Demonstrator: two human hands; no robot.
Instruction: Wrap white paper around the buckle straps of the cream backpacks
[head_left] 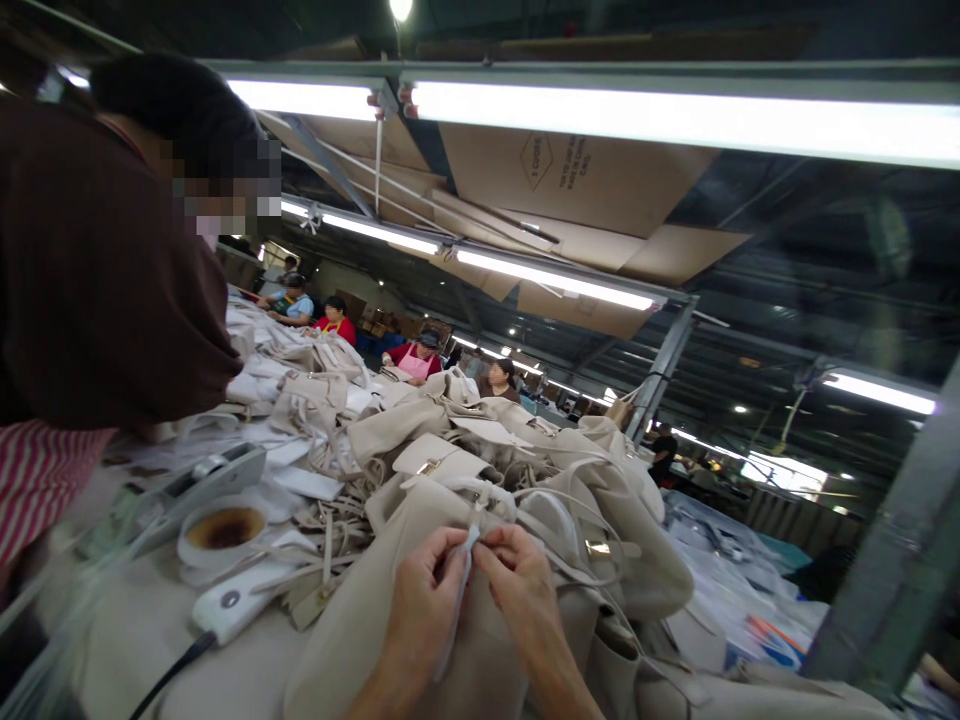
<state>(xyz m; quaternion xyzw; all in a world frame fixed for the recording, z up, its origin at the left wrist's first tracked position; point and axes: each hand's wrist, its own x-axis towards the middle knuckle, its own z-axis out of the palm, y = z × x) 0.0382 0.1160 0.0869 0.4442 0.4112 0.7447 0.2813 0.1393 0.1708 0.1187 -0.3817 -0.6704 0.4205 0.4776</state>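
A narrow pale strap (472, 541) stands up between my hands, its lower end hanging past my left palm. My left hand (421, 600) pinches it from one side, and my right hand (527, 590) grips it from the other with fingers curled in. Both hands are closed. Under them lies a beige bag (352, 630), and the strap's top meets a small fitting at the bag's upper edge; its detail is too blurred to make out. Close behind is another beige bag flap (439, 458) with a metal clasp.
More beige bags (637, 540) are heaped ahead and right. To the left are a round dish (225, 528) with a brown stain, a white corded device (238, 598) and loose straps (326, 545). A co-worker in a dark top (105, 270) leans in. At right stands a metal post (877, 540).
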